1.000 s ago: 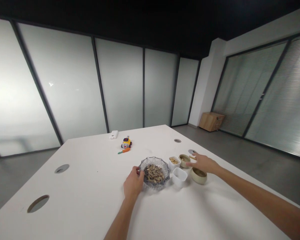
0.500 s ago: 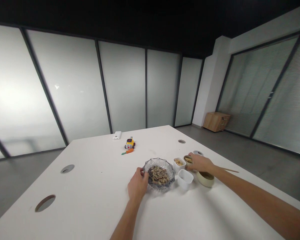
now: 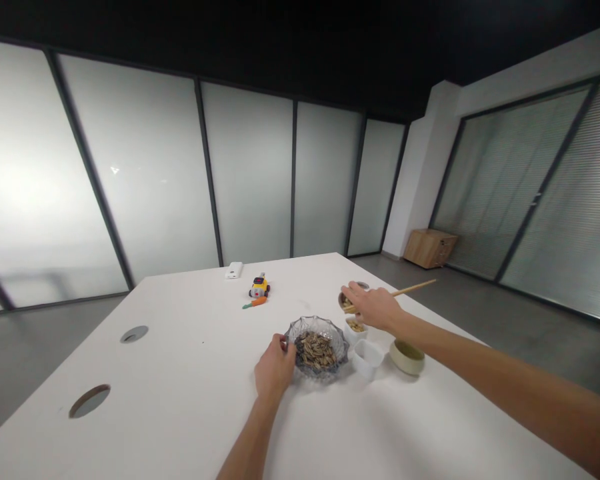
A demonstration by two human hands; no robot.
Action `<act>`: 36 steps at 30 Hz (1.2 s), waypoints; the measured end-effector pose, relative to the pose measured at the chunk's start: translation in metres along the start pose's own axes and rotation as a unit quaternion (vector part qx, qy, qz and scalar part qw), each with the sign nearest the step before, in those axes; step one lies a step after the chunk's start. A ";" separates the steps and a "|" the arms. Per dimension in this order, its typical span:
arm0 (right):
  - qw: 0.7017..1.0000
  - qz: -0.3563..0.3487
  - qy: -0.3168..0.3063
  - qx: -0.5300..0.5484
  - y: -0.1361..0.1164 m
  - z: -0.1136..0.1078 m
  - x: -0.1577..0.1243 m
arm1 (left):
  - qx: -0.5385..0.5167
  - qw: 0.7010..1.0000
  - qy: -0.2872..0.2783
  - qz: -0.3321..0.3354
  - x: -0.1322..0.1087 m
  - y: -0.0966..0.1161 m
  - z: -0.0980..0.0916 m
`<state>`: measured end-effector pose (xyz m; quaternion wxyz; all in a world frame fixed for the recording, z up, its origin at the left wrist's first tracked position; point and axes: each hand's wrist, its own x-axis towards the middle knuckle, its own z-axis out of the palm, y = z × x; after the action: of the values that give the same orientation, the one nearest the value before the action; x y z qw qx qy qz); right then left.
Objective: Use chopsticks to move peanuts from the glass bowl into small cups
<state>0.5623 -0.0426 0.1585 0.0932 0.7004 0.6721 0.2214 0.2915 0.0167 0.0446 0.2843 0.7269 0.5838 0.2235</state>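
Note:
My left hand (image 3: 275,365) is closed on the left rim of a clear scalloped glass bowl (image 3: 316,379) with striped sunflower seeds (image 3: 317,350) in it. My right hand (image 3: 376,307) is closed around a small olive-brown bowl (image 3: 342,300), with pale pieces inside, beyond the glass bowl. Thin wooden chopsticks (image 3: 414,288) also run through that hand, pointing up to the right; whether one or two is unclear. Just below it stands a white cup (image 3: 356,335) holding light-coloured nuts. Nearer are a second white cup (image 3: 367,360), with nothing visible inside, and a pale green bowl (image 3: 407,363).
Farther back on the white table (image 3: 180,373) are a yellow toy car (image 3: 260,287), an orange-and-green carrot-like item (image 3: 255,303) and a white box-shaped device (image 3: 234,270). Round holes (image 3: 90,401) pierce the tabletop. A wooden cabinet (image 3: 430,248) stands on the floor beyond.
My right hand has carried the small olive-brown bowl left and away from me, past the cup of nuts. The chopsticks moved with it and now tilt upward. My left hand stays on the glass bowl.

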 end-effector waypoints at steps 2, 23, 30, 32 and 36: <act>0.998 -0.055 0.007 -0.040 -0.019 -0.009 0.009 | -0.001 1.000 0.003 0.003 0.000 0.000 0.001; 0.958 -0.236 0.059 -0.153 -0.079 -0.012 0.012 | -0.017 1.000 0.005 0.008 -0.001 0.002 0.001; 0.979 -0.184 0.031 -0.084 -0.067 -0.041 0.010 | -0.011 1.000 0.004 0.010 0.000 -0.001 0.001; 0.990 -0.132 0.035 -0.038 -0.061 -0.054 0.008 | -0.009 1.000 0.003 0.013 0.000 -0.001 0.001; 0.997 -0.041 0.041 0.053 -0.049 -0.066 -0.004 | -0.011 1.000 0.002 0.009 0.001 -0.003 0.000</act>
<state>0.4892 -0.0534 0.1956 0.0375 0.6664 0.7145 0.2097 0.2895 0.0182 0.0429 0.2891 0.7286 0.5750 0.2343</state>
